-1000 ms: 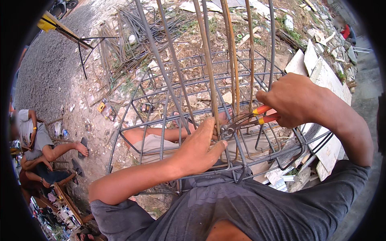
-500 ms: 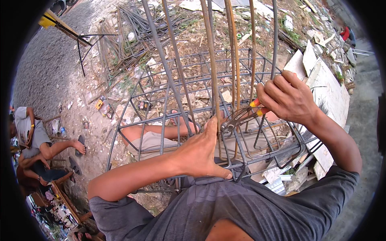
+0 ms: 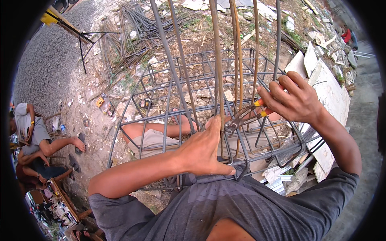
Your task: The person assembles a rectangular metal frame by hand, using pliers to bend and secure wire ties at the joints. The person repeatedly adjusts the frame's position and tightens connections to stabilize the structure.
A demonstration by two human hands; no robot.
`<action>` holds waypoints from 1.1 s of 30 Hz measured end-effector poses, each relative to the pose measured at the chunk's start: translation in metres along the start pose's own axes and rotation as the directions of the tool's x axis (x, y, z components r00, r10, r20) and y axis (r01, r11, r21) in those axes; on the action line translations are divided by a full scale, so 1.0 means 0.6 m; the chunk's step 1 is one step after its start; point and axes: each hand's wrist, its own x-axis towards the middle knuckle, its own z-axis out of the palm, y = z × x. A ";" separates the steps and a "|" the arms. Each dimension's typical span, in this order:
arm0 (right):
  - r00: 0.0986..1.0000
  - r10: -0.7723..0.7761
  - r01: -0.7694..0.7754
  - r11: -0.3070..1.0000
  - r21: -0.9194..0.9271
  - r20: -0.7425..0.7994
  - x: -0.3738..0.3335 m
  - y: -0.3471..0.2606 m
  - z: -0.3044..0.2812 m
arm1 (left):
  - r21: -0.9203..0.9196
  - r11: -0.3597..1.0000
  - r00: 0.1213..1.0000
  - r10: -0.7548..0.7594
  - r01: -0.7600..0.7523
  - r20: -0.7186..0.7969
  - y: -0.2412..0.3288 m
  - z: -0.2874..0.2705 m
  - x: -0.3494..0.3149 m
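Note:
My right hand [image 3: 295, 98] is closed round the red and yellow handles of metal pincers [image 3: 245, 116]. The pincers' jaws point left and down, and sit among the bars at a junction of the rebar cage [image 3: 166, 120]. Close to the jaws, my left hand [image 3: 201, 154] grips the near side of the cage, its thumb along a lower bar and its forefinger up beside a rusty upright bar [image 3: 218, 60]. The other fingers of that hand are hidden. Whether the jaws bite on a tie wire is too small to tell.
Several tall bars rise from the cage, which spans my bent legs. Bundled rebar [image 3: 138, 28] lies beyond on stony ground. White broken boards [image 3: 327, 94] lean at the right beside a concrete path [image 3: 364, 120]. People [image 3: 34, 132] sit at the left near a wooden tray [image 3: 64, 201].
The pincers have shifted slightly right, and their handles look a little further apart, with my right-hand fingers looser. My left hand stays on the cage. The whole view has drifted slightly.

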 end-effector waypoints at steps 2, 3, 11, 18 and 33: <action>0.994 -0.014 0.011 0.999 0.034 0.107 0.007 0.009 -0.001 | 0.024 1.000 1.000 0.019 -0.018 -0.024 -0.002 0.001 -0.002; 0.985 -0.020 0.011 0.999 0.052 0.174 0.014 0.013 -0.001 | 0.033 0.999 0.999 0.033 -0.032 -0.039 -0.006 0.006 -0.002; 0.529 -0.066 -0.317 0.910 0.269 0.846 0.154 0.063 -0.031 | 0.099 0.993 0.994 0.066 -0.058 -0.081 -0.013 0.014 -0.003; 0.183 -0.270 -0.568 0.756 0.326 0.945 0.175 0.082 -0.044 | -0.023 1.000 1.000 -0.012 0.012 0.001 0.000 -0.010 -0.001; 0.960 -0.071 0.046 0.994 0.096 0.271 0.021 0.009 0.003 | -0.014 0.996 0.989 -0.084 0.086 0.120 0.006 -0.011 0.003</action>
